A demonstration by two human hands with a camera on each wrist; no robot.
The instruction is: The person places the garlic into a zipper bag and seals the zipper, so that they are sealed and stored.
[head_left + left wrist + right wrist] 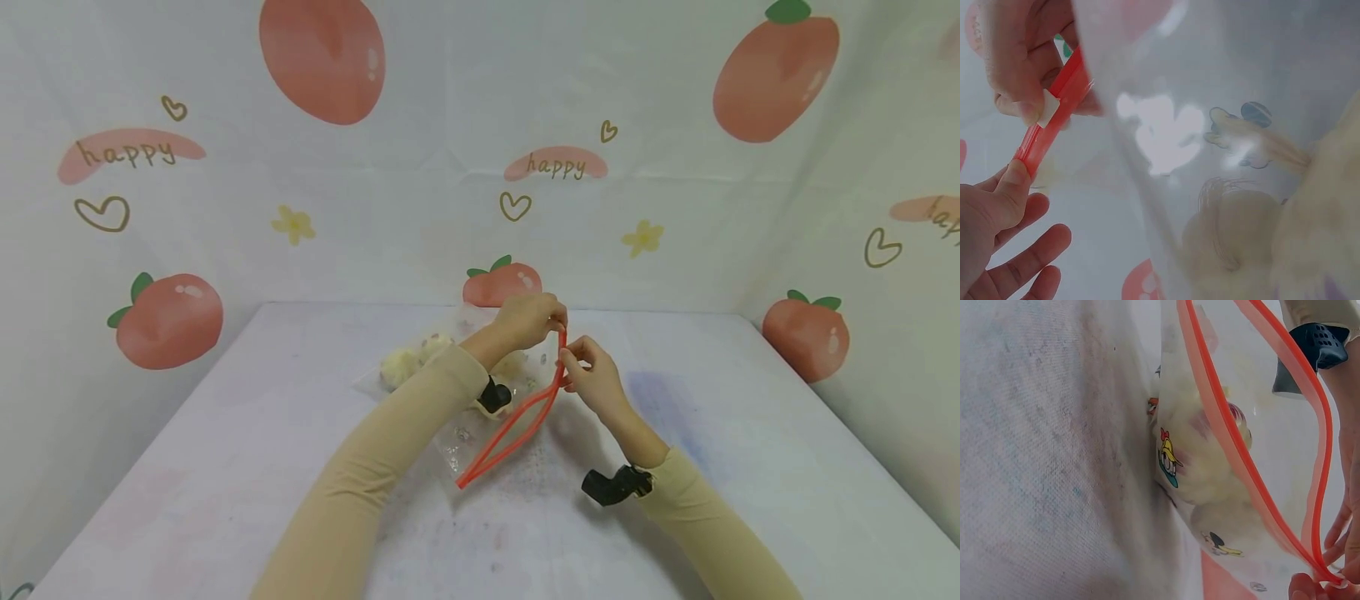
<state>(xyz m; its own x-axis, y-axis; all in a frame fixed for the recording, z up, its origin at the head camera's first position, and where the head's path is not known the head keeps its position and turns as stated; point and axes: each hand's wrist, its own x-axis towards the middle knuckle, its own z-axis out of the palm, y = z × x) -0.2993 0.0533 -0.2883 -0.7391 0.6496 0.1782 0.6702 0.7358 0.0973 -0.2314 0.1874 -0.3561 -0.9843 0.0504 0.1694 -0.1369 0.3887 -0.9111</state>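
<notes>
A clear slider zip bag (457, 437) with a red zip edge and small cartoon prints lies over the table, its mouth spread into a narrow loop. Inside are several garlic bulbs (399, 367), pale with purplish patches; roots and a stem show through the plastic in the left wrist view. My left hand (528, 321) pinches the far end of the red zip strip (1036, 147) between thumb and finger. Just nearer to me, my right hand (596, 375) pinches the strip at its white slider (1049, 109). Between that slider and my left hand the two red edges run together.
Black wrist cameras sit at my left wrist (495, 396) and right wrist (615, 486). The pale table cloth (247, 467) extends around the bag. Behind stands a white curtain (420, 208) printed with red fruit and lettering.
</notes>
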